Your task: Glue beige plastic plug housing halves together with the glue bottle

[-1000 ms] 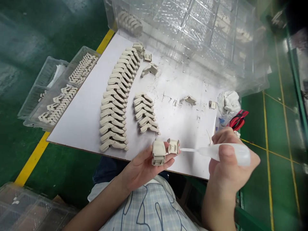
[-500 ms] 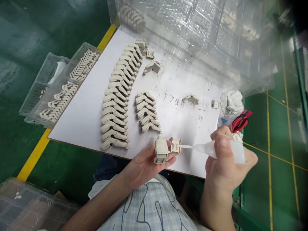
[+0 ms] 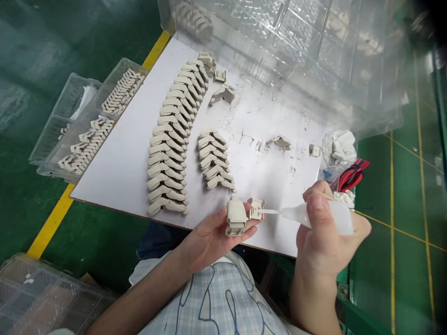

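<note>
My left hand (image 3: 209, 239) lies palm up at the near edge of the white board (image 3: 115, 172), fingers curled under two beige plastic parts: a larger housing (image 3: 236, 217) and a smaller clip piece (image 3: 256, 209). My right hand (image 3: 324, 237) grips a small translucent squeeze bottle (image 3: 319, 215). The bottle's thin nozzle touches the right side of the clip piece. On the board lie a long curved row of beige angled parts (image 3: 172, 139) and a shorter row (image 3: 214, 160) beside it.
Clear plastic trays (image 3: 87, 125) with more beige parts sit left of the board. A large clear blister tray (image 3: 296, 51) stands at the back. A white rag (image 3: 340, 144) and red-handled cutters (image 3: 351, 174) lie at the right. Loose parts (image 3: 282, 141) dot the board. Green floor surrounds.
The view has shifted slightly. My right hand has brought the bottle closer, so its nozzle now touches the clip piece held in my left hand.
</note>
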The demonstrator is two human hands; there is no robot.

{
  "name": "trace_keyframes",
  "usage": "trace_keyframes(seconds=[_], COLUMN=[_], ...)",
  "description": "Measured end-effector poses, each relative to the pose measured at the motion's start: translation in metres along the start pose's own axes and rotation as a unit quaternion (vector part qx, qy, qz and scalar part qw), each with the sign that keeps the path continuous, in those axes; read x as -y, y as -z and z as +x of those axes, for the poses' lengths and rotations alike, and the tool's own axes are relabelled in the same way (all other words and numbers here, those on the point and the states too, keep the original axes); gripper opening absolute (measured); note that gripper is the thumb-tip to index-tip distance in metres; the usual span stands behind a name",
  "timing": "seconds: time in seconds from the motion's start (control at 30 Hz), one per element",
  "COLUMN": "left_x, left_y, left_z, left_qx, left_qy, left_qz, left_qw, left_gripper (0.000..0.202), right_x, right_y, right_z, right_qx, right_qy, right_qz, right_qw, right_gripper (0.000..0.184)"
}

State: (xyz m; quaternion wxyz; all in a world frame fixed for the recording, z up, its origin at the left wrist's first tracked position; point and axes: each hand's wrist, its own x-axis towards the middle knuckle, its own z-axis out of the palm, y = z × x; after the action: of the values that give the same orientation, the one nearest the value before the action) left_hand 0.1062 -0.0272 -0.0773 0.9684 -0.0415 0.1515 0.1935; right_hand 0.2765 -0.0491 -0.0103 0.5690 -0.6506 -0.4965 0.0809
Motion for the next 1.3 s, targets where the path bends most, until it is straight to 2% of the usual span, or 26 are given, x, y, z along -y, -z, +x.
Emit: trace_keyframes(seconds=[0.33, 0.67, 0.9, 1.0, 1.1, 1.17, 1.2, 1.3], left_x=[0.001, -0.001, 0.000, 0.000, 0.000, 0.000, 0.000, 0.001], left_y=[0.000, 0.001, -0.001, 0.000, 0.001, -0.001, -0.002, -0.008], left_z=[0.000, 0.000, -0.001, -0.002, -0.003, -0.003, -0.003, -0.002], left_qx=[-0.002, 0.028, -0.001, 0.006, 0.012, 0.005, 0.000, -0.023], left_qy=[0.001, -0.005, -0.008, -0.007, 0.002, 0.002, 0.001, 0.002], left_qz=[0.017, 0.005, 0.004, -0.014, -0.031, -0.040, -0.046, -0.068], left_qw=[1.000, 1.000, 1.000, 1.000, 0.999, 0.999, 0.999, 0.997], left_gripper=[0.037, 0.036, 0.035, 0.035, 0.035, 0.033, 0.033, 0.032], right_x=[-0.002, -0.006, -0.008, -0.015, -0.031, -0.046, -0.053, -0.070], right_y=[-0.004, 0.003, 0.006, 0.013, 0.023, 0.027, 0.028, 0.023], right_z=[-0.003, -0.001, -0.003, -0.002, -0.001, -0.003, -0.005, -0.014], right_qx=[0.003, -0.015, -0.021, -0.072, -0.125, -0.097, -0.064, 0.014], right_qy=[-0.015, -0.013, -0.034, -0.081, -0.204, -0.277, -0.294, -0.274], right_qz=[-0.031, 0.014, 0.018, 0.049, 0.132, 0.161, 0.148, 0.002], right_qw=[0.999, 1.000, 0.999, 0.993, 0.962, 0.942, 0.942, 0.962], right_gripper=[0.055, 0.046, 0.053, 0.046, 0.042, 0.044, 0.044, 0.034])
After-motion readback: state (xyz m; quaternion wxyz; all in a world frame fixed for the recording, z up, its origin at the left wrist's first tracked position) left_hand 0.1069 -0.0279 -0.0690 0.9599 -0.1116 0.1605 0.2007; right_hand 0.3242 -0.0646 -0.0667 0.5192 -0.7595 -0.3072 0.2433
